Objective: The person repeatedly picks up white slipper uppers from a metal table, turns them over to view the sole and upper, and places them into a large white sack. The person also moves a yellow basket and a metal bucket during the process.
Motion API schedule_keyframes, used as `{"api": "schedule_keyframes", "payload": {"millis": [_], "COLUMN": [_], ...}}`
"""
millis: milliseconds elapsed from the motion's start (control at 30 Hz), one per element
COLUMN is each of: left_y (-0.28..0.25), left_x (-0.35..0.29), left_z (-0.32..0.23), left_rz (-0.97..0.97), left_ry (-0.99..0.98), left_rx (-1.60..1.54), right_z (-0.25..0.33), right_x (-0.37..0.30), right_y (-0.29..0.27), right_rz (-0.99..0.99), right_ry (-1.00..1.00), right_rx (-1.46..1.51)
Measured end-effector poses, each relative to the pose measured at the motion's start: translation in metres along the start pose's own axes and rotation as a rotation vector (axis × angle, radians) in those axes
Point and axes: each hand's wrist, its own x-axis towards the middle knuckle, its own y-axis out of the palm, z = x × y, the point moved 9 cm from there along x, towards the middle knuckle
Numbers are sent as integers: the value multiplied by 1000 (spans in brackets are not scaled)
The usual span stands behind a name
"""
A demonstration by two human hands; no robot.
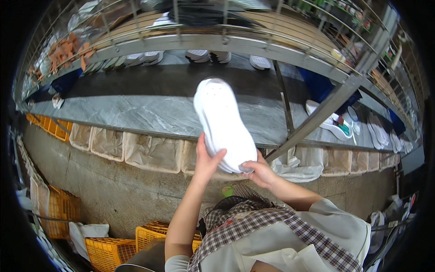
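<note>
A white shoe sole (pixel 222 118) is held up in front of me, its long axis slanting from far left to near right. My left hand (pixel 208 158) grips its left side near the close end, thumb lying on the upper face. At the near right end my right hand (pixel 262 173) is closed on the sole's edge. By the right thumb is a small grey patch (pixel 247 167); whether it belongs to the sole or is a separate piece I cannot tell. The fingers beneath the sole are hidden.
Behind the sole runs a grey marbled bench (pixel 136 109) with a dark belt (pixel 154 81). Pale soles (pixel 260 62) stand along its far side. A metal post (pixel 317 115) rises at right, near a sole holding coloured items (pixel 340 127). Lined bins (pixel 152 154) sit below; yellow crates (pixel 111 251) stand behind me.
</note>
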Motion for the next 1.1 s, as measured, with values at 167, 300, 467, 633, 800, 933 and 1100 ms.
{"api": "schedule_keyframes", "payload": {"millis": [167,300,467,633,800,933,1100], "left_y": [9,12,10,10,8,-14,-42], "left_x": [27,18,14,15,-2,-43,-82], "left_z": [-3,-5,-12,-16,-7,11,13], "left_rz": [-15,-41,-63,-55,-2,-152,-140], "left_ry": [-52,-94,-105,-80,-146,-242,-129], "left_rx": [-228,-259,-388,-355,-622,-783,-873], "right_z": [-15,-6,-12,-20,-17,-8,-43], "right_x": [-1,6,22,40,43,34,23], "right_y": [6,5,-6,-12,0,33,67], "right_rz": [119,140,69,69,173,351,440], "right_ry": [0,-47,112,182,247,221,424], "right_rx": [-57,132,295,313,268,127,58]}}
